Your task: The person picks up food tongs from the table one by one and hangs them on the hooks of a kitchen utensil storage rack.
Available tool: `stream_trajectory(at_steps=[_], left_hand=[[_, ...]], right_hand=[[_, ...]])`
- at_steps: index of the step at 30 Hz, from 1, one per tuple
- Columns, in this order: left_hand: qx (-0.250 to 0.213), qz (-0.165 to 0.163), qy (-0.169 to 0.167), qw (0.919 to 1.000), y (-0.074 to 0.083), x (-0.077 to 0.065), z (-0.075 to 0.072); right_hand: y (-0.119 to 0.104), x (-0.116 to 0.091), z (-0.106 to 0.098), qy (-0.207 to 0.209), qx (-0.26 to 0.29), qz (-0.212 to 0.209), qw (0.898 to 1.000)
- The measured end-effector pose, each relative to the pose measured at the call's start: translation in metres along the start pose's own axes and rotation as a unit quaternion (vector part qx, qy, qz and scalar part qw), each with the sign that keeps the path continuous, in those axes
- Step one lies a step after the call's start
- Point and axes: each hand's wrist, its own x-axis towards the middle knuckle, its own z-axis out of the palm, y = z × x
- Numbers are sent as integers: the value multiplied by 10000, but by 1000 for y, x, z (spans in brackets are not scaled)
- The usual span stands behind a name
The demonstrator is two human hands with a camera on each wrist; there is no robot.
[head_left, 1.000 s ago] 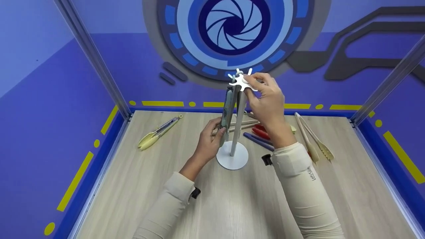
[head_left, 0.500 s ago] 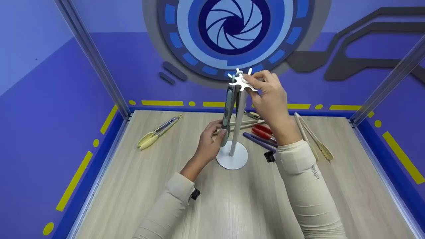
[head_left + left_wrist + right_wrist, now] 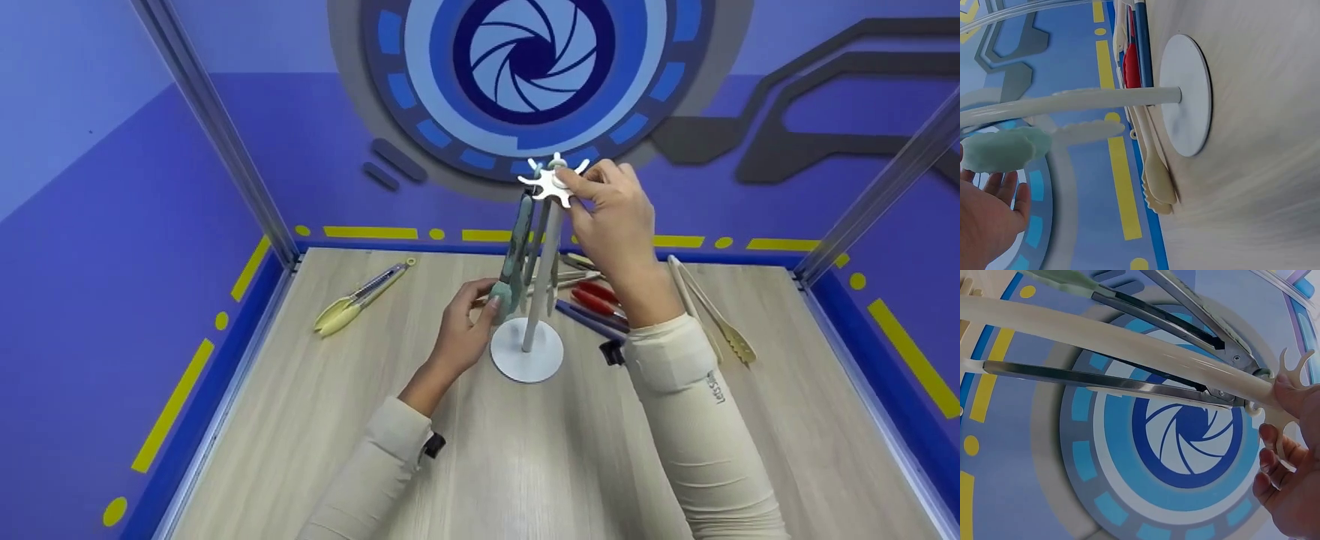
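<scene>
A white stand with a thin pole [image 3: 541, 292] and a star-shaped hook top [image 3: 546, 184] rises from a round base [image 3: 525, 367]. From its hooks hang green-tipped tongs [image 3: 516, 240], and behind the pole a second pair of metal-armed tongs [image 3: 1072, 376] with pale tips. My right hand [image 3: 619, 221] pinches the hook top between thumb and fingers. Low on the left side, my left hand [image 3: 463, 326] grips the green head of the tongs, thumb in front and fingers behind. In the left wrist view its fingers curve under that green head [image 3: 1005, 149].
Yellow tongs [image 3: 345, 313] lie at the left of the wooden table [image 3: 337, 420]. Behind the stand are red tongs [image 3: 596, 298] and dark blue tongs [image 3: 589, 318]. Wooden-looking tongs [image 3: 724, 334] lie at the right. Blue walls [image 3: 247, 150] close the sides and back.
The hook top has turned a little, and the second tongs now show apart from the green ones. The green head has swung slightly left, along with my left hand. My right hand keeps its pinch.
</scene>
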Motion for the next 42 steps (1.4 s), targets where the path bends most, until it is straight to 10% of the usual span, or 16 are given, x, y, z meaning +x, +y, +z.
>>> stream_trajectory(at_steps=[20,34,42], left_hand=[[190,-212,410,9988,-25,-25,-28],[354,-934,617,9931,-50,-31,-57],[2101,-1733,459,9611,-95,-22,-85]], right_hand=[[3,4,8,511,-223,-100,9984],[3,5,12,598,451,-151,9971],[2,5,11,475,1067,252,9928]])
